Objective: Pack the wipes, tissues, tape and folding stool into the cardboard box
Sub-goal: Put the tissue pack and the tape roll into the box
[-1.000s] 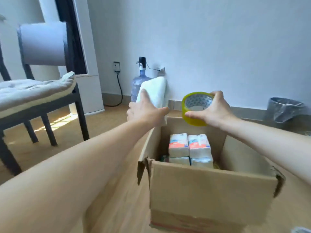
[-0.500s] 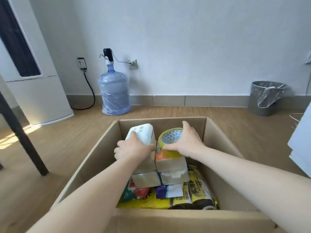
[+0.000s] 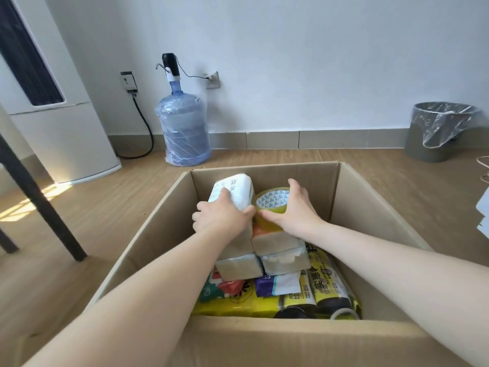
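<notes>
An open cardboard box [image 3: 370,197] stands on the floor in front of me. Inside it, my left hand [image 3: 222,215] grips a white pack of tissues [image 3: 234,188] that rests on stacked tissue packs [image 3: 280,245]. My right hand [image 3: 296,210] holds a yellowish roll of tape [image 3: 270,201] on top of the same stack, right beside the white pack. Below the stack lie yellow-and-black packets [image 3: 325,284] and other coloured packs [image 3: 277,284]. No folding stool shows in this view.
A blue water bottle with a pump [image 3: 184,133] stands by the wall behind the box. A grey bin with a plastic liner [image 3: 436,131] is at the far right. A white floor-standing unit [image 3: 60,123] and a dark chair leg [image 3: 39,202] are at left.
Both hands have come down from above the box's far edge into the box, setting the white tissue pack and the tape roll on the stacked packs. My view tilted down.
</notes>
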